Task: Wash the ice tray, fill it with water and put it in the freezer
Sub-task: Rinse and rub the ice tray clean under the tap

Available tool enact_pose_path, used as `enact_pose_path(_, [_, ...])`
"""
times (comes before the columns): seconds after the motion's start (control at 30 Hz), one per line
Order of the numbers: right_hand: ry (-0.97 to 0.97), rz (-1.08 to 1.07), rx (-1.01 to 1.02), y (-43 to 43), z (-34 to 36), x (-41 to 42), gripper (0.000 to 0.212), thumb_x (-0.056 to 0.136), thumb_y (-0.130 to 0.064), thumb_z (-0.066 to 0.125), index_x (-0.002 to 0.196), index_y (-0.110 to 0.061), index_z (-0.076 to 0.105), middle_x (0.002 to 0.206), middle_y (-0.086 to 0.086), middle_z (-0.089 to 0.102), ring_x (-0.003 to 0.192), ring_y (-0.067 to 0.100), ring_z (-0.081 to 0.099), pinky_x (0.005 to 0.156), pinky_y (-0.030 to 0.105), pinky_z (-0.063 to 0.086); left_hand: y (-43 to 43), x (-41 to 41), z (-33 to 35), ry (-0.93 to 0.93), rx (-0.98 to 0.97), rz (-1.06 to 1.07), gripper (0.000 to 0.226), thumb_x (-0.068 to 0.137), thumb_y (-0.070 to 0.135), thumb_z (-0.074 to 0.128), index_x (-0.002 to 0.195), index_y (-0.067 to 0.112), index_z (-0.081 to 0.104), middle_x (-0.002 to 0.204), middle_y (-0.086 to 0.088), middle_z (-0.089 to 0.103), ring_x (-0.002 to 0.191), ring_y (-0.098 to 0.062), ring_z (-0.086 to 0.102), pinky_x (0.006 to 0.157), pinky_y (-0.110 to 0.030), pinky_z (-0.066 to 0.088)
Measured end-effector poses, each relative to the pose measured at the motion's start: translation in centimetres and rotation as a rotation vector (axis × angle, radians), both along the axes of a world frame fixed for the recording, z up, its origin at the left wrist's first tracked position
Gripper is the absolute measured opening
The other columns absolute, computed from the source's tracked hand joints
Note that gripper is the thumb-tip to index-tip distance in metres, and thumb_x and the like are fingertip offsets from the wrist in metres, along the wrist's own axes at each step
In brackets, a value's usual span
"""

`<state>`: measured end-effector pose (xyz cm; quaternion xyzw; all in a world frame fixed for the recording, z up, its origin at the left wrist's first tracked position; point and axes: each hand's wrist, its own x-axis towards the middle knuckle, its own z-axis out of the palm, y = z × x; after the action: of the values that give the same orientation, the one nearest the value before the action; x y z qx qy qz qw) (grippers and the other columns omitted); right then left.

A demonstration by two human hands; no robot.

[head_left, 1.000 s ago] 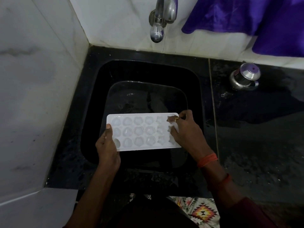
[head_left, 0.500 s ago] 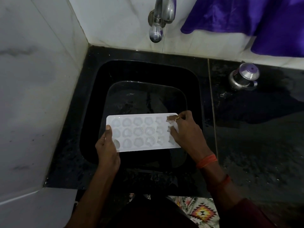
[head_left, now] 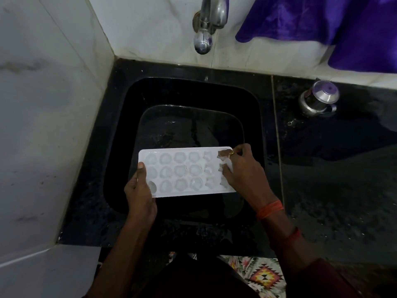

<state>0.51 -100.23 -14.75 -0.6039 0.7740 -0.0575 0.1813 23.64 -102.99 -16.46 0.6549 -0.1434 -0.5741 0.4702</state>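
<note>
At 5 o'clock, nearest the camera, a strip of patterned cloth (head_left: 264, 276) shows below the counter edge. Both forearms reach up from the bottom of the view toward the middle, the right one wearing orange thread bands (head_left: 269, 209) at the wrist. The left hand (head_left: 139, 195) grips the ice tray (head_left: 184, 172) at the tray's 8 o'clock corner, thumb laid flat on the top rim and the other fingers curled out of sight underneath. The right hand (head_left: 243, 172) holds the tray's 3 o'clock end, its curled fingers, one with a ring, pressing down on the last column of cells; where its thumb lies I cannot tell. The white tray sits near the centre of the view, held roughly level with its cells facing up, over the near half of the black sink (head_left: 117, 147). It has three rows of cells, rounded shapes toward 9 o'clock and star shapes toward 3 o'clock. Whether they hold water I cannot tell. The dark counter (head_left: 335, 190) spreads out toward 3 o'clock, wet and glossy. On it at 2 o'clock, close to the wall, stands a small steel pot (head_left: 320, 100) with a lid. At 12 o'clock a metal tap (head_left: 205, 31) comes out of the white tiled wall (head_left: 43, 104) above the sink's far edge, and at 1 o'clock a purple cloth (head_left: 322, 22) hangs against the tiles.
</note>
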Motion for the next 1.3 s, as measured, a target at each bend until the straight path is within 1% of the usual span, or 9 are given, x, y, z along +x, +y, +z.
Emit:
enact_pose_path(0.17, [-0.016, 0.008, 0.039, -0.2, 0.0, -0.1, 0.037, 0.096, -0.033, 0.061, 0.129, -0.017, 0.064, 0.131, 0.002, 0.037, 0.088, 0.021, 0.063, 0.082, 0.035, 0.056, -0.1, 0.0, -0.1, -0.014, -0.007, 0.005, 0.026, 0.102, 0.036, 0.057, 0.096, 0.016, 0.072, 0.083, 0.004, 0.078, 0.077, -0.016, 0.075, 0.059, -0.031, 0.062])
enact_pose_path(0.4, [-0.088, -0.032, -0.015, 0.0, 0.5, -0.2, 0.040, 0.091, -0.035, 0.068, 0.129, -0.024, 0.062, 0.126, 0.002, 0.049, 0.094, 0.024, 0.064, 0.084, 0.040, 0.056, -0.1, -0.1, -0.4, -0.004, -0.016, 0.011, 0.026, 0.102, 0.035, 0.057, 0.094, 0.016, 0.072, 0.082, 0.004, 0.078, 0.076, -0.015, 0.075, 0.062, -0.033, 0.063])
enact_pose_path(0.57, [-0.052, -0.005, 0.089, -0.1, 0.5, -0.3, 0.043, 0.093, -0.033, 0.064, 0.135, -0.023, 0.060, 0.127, 0.004, 0.043, 0.097, 0.030, 0.063, 0.088, 0.043, 0.054, 0.0, -0.1, -0.7, -0.002, -0.013, -0.001, 0.026, 0.101, 0.036, 0.058, 0.095, 0.016, 0.073, 0.092, -0.002, 0.078, 0.086, -0.022, 0.074, 0.071, -0.039, 0.064])
enact_pose_path(0.73, [-0.030, -0.018, 0.055, 0.0, 0.6, -0.2, 0.037, 0.093, -0.038, 0.065, 0.127, -0.023, 0.064, 0.125, 0.003, 0.051, 0.100, 0.028, 0.064, 0.086, 0.038, 0.051, 0.0, -0.1, -0.7, 0.008, -0.007, 0.010, 0.026, 0.101, 0.035, 0.058, 0.096, 0.015, 0.073, 0.095, -0.003, 0.077, 0.089, -0.024, 0.073, 0.076, -0.041, 0.063])
enact_pose_path(0.9, [-0.047, -0.053, 0.003, 0.2, 1.1, 0.1, 0.034, 0.089, -0.037, 0.071, 0.119, -0.022, 0.067, 0.116, 0.007, 0.061, 0.098, 0.031, 0.065, 0.086, 0.040, 0.053, 0.0, 0.0, -0.7, 0.007, -0.014, 0.009, 0.026, 0.101, 0.035, 0.058, 0.096, 0.015, 0.073, 0.089, 0.000, 0.078, 0.084, -0.020, 0.074, 0.070, -0.038, 0.064])
enact_pose_path(0.97, [-0.053, -0.059, -0.020, 0.2, 1.2, 0.2, 0.033, 0.087, -0.037, 0.073, 0.117, -0.022, 0.067, 0.112, 0.007, 0.063, 0.096, 0.031, 0.065, 0.084, 0.041, 0.053, 0.0, 0.2, -0.8, 0.009, -0.004, 0.010, 0.026, 0.101, 0.036, 0.058, 0.098, 0.015, 0.073, 0.095, -0.002, 0.078, 0.087, -0.022, 0.074, 0.072, -0.039, 0.064])
enact_pose_path(1.07, [-0.062, -0.055, -0.010, 0.3, 1.3, 0.3, 0.033, 0.089, -0.037, 0.071, 0.119, -0.022, 0.068, 0.118, 0.006, 0.059, 0.096, 0.030, 0.065, 0.085, 0.043, 0.054, 0.0, 0.3, -0.8, 0.007, 0.009, 0.014, 0.026, 0.100, 0.038, 0.059, 0.101, 0.015, 0.073, 0.101, -0.005, 0.077, 0.089, -0.022, 0.075, 0.071, -0.038, 0.064])
enact_pose_path(1.2, [-0.040, -0.033, 0.046, 0.3, 1.3, 0.4, 0.036, 0.094, -0.039, 0.064, 0.126, -0.021, 0.066, 0.127, 0.002, 0.049, 0.098, 0.026, 0.065, 0.087, 0.041, 0.055, 0.0, 0.4, -0.9, 0.001, -0.003, 0.010, 0.026, 0.100, 0.037, 0.059, 0.099, 0.015, 0.073, 0.097, -0.004, 0.078, 0.086, -0.021, 0.075, 0.069, -0.037, 0.064])
enact_pose_path(1.3, [-0.052, -0.042, 0.004, 0.4, 1.4, 0.6, 0.032, 0.093, -0.036, 0.066, 0.124, -0.025, 0.067, 0.127, 0.001, 0.051, 0.097, 0.029, 0.066, 0.086, 0.041, 0.055, 0.0, 0.3, -0.8, 0.005, -0.010, 0.010, 0.026, 0.101, 0.036, 0.058, 0.098, 0.015, 0.073, 0.095, -0.003, 0.077, 0.082, -0.018, 0.075, 0.066, -0.034, 0.064])
